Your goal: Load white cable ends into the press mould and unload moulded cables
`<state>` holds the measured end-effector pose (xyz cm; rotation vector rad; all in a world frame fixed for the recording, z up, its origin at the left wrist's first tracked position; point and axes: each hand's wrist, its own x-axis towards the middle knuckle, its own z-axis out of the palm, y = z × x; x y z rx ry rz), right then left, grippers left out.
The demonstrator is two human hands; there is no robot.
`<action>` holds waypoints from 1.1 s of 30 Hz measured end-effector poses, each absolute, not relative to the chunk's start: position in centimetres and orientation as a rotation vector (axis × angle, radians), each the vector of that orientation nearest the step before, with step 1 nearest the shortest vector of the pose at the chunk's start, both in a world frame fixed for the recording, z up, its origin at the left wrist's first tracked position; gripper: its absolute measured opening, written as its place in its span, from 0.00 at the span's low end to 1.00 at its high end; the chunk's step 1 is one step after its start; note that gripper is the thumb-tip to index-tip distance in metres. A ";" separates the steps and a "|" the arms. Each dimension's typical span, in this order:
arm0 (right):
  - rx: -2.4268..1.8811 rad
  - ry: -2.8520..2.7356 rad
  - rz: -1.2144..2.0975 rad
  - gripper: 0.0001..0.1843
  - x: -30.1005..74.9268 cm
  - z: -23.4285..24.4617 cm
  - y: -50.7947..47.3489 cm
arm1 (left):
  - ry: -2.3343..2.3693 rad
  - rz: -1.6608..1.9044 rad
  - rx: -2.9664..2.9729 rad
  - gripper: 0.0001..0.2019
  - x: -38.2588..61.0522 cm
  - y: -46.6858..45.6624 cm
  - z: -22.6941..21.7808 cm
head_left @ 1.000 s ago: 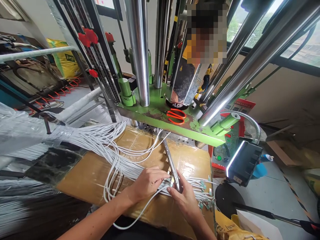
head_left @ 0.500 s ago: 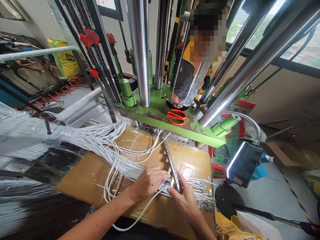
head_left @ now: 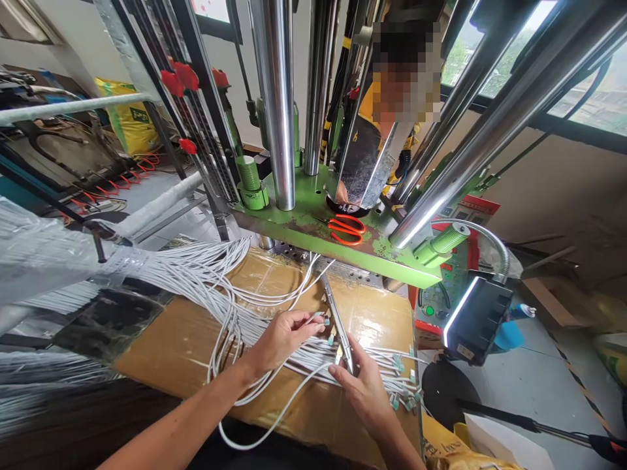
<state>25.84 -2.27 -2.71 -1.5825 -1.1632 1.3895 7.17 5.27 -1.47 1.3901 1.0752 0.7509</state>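
Left hand point(head_left: 281, 336) raised, pinching cables point(head_left: 313, 320) (apparently two).

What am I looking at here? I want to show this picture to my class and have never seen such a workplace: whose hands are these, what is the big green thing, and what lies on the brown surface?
The picture comes from a camera worn on a person's head, looking forward and down, so the two bare arms at the bottom are that person's own. The left hand pinches a few white cables by their small greenish end plugs. The right hand rests on the cable ends and grips a slim metal tool that lies slanted across them. The cables fan out in a thick bundle over a brown board wrapped in shiny tape. Above it stands a green machine plate carrying shiny steel columns; orange-handled scissors lie on the plate. Behind the columns another person is partly visible. At the right a lamp hangs on a bendy neck.
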 end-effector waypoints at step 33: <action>-1.521 -1.186 1.443 0.35 26.3 -3.5 -2.1 | 1.125 0.988 1.877 0.12 8.0 6.8 -4.2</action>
